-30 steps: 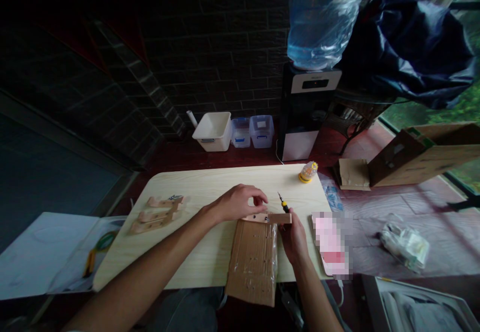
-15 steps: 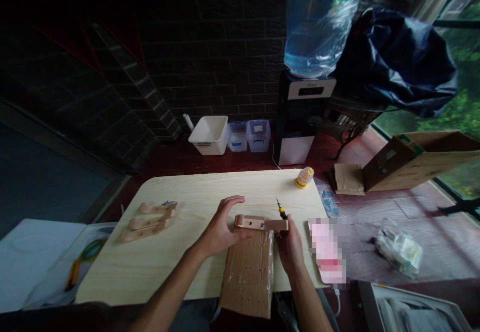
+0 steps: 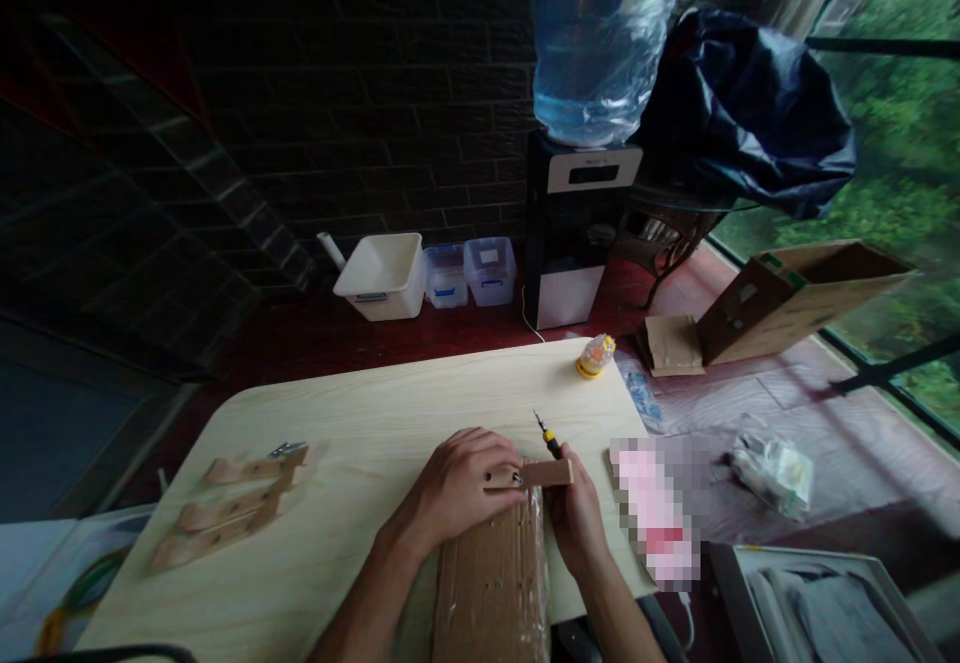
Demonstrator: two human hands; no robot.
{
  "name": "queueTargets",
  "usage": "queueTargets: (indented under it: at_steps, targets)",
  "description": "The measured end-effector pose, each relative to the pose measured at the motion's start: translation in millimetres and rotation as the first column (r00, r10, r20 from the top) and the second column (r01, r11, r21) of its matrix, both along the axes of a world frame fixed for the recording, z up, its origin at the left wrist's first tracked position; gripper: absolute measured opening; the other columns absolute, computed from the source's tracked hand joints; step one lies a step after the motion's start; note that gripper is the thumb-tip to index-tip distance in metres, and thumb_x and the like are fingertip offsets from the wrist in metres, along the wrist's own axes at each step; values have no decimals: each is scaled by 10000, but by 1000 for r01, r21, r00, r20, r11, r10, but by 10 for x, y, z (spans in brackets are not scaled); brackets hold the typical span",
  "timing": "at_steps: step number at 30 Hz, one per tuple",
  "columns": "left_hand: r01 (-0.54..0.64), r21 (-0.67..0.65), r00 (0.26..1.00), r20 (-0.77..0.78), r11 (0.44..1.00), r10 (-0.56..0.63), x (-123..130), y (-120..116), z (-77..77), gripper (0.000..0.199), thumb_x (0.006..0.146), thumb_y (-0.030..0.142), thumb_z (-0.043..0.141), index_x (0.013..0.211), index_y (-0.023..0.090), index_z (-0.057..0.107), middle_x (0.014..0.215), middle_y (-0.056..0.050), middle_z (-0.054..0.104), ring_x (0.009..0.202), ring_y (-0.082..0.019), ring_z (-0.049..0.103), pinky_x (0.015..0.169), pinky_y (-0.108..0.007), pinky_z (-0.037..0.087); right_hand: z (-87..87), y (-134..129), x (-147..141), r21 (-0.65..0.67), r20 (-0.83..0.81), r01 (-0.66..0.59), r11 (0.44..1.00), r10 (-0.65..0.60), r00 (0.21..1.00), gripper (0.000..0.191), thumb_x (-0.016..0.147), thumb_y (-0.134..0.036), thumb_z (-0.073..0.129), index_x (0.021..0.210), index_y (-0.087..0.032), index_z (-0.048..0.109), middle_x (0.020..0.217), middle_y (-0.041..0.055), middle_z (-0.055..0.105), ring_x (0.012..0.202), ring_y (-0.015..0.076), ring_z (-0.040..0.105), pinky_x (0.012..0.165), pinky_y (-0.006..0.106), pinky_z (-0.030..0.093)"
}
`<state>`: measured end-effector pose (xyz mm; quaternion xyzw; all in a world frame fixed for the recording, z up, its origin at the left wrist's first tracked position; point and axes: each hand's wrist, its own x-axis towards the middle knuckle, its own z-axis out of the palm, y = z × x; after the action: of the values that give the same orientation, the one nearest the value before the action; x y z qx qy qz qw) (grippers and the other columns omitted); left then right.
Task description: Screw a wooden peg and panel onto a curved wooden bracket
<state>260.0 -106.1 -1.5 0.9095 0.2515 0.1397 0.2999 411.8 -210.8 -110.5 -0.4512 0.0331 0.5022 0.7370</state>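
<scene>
My left hand [image 3: 461, 478] is closed over the left part of a small wooden piece [image 3: 547, 473] that has dark holes in it. The right end of this piece is held by my right hand [image 3: 576, 508], which also has a black and yellow screwdriver [image 3: 552, 443] in it, its tip pointing up and away. Below both hands lies a cardboard piece [image 3: 487, 583] with small holes, partly wrapped in clear plastic. Several curved wooden pieces [image 3: 217, 518] rest on the table's left side, with small metal parts [image 3: 287, 449] beside them.
A yellow-based clear container [image 3: 596, 356] stands at the far right corner of the table [image 3: 360, 403]. A pink, pixelated object [image 3: 652, 513] lies at the right edge. Bins [image 3: 386, 278] and a water dispenser [image 3: 574, 233] stand beyond, an open carton [image 3: 795, 303] to the right.
My left hand has moved right and closed over the wooden piece; it was open beside it before. The camera view has shifted, so the surroundings sit further left.
</scene>
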Motion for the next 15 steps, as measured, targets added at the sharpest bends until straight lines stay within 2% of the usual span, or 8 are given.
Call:
queueTargets:
  at_steps: [5,7,9,12,15]
  targets:
    - [-15,-60,999,39,998,17,-2,-22,-77,163,824,306,868,968,287,794,1066,-4,811,999,-232,754,902,-390,601,-84,29,-5,-32,10,5,999,-5,1000,389,784,-544,844,1015,-237,782,928,12,792,795,196,688,744,325,553]
    - [-28,-78,997,63,997,33,-39,-15,-70,234,811,293,870,1032,300,793,1124,-16,802,1036,-242,754,944,-419,610,-86,36,-15,-44,14,6,999,-5,1000,384,777,-543,852,1000,-239,780,890,6,783,774,194,681,729,320,549]
    - [-37,-128,991,121,991,52,-120,28,-64,403,782,328,896,1162,300,764,1242,-51,766,1133,-259,735,1016,-454,603,-69,42,-25,-51,22,9,999,-7,1000,373,779,-540,854,988,-242,777,859,-3,772,745,183,667,703,307,539]
    - [-95,-200,967,215,975,138,-305,109,-41,602,732,385,938,1268,266,689,1357,-99,703,1246,-282,691,1090,-483,577,-25,46,-38,-55,32,4,998,-2,999,356,798,-537,844,995,-247,779,863,-13,766,752,174,662,720,301,542]
    - [-227,-89,938,248,970,243,-446,49,65,537,788,343,899,1262,269,658,1367,-92,673,1278,-284,661,1102,-493,568,14,43,-47,-53,39,1,999,1,999,331,813,-529,835,991,-256,780,875,-24,761,785,170,665,771,302,548]
